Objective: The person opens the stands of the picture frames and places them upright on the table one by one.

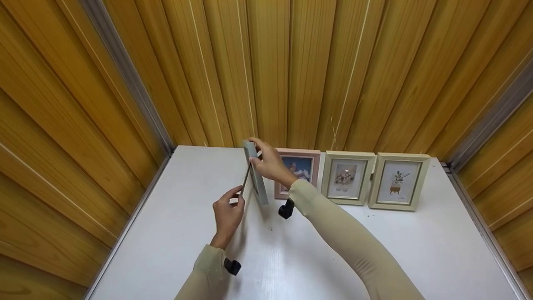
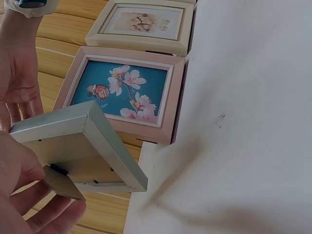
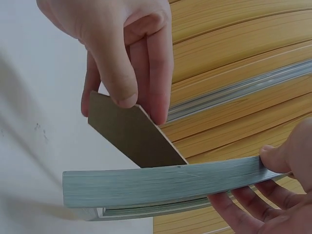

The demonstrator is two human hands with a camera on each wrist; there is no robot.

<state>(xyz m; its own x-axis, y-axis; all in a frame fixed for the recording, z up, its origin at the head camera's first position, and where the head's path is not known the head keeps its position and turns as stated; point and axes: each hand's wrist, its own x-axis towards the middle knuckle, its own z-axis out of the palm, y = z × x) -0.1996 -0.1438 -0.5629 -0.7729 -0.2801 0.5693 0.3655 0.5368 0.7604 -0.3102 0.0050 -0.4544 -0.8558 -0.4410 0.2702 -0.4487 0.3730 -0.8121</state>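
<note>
A grey-green picture frame is held upright, edge-on in the head view, its brown back showing in the left wrist view. My right hand grips its upper end, thumb on one side and fingers on the other. A flat brown stand leg angles out from the back. My left hand pinches the free end of that leg between thumb and fingers. Just right of the held frame stands a pink picture frame with a butterfly and blossom picture, partly hidden by my right hand in the head view.
Two cream picture frames stand further right in the row, one with a flower picture and one with a potted plant picture. All rest on the white table. Wooden panel walls rise behind and at both sides.
</note>
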